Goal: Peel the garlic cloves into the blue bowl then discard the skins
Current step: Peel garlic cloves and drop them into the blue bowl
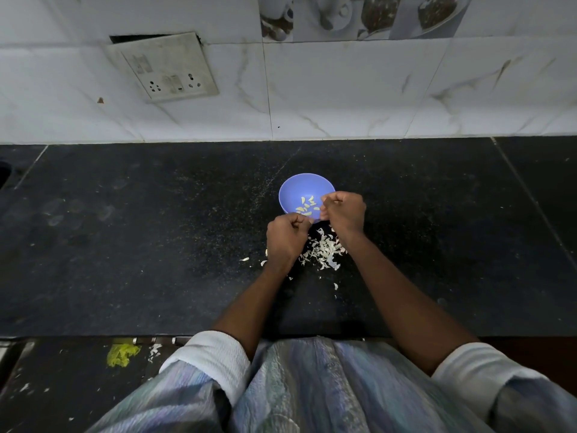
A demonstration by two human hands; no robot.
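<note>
Blue bowl (293,190) upright on bench, peeled garlic cloves (307,206) inside; white skins (321,253) piled just beside it.

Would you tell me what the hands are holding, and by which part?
Both hands, left hand and right hand, have curled fingers above the blue bowl; what they pinch, likely garlic, is hidden.

Curled hands (285,234) over blue bowl (292,190), perhaps pinching garlic

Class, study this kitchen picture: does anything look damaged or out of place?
Yes. The wall socket plate hangs askew with a dark gap behind its top edge, and garlic skins lie scattered on the black counter.
</note>
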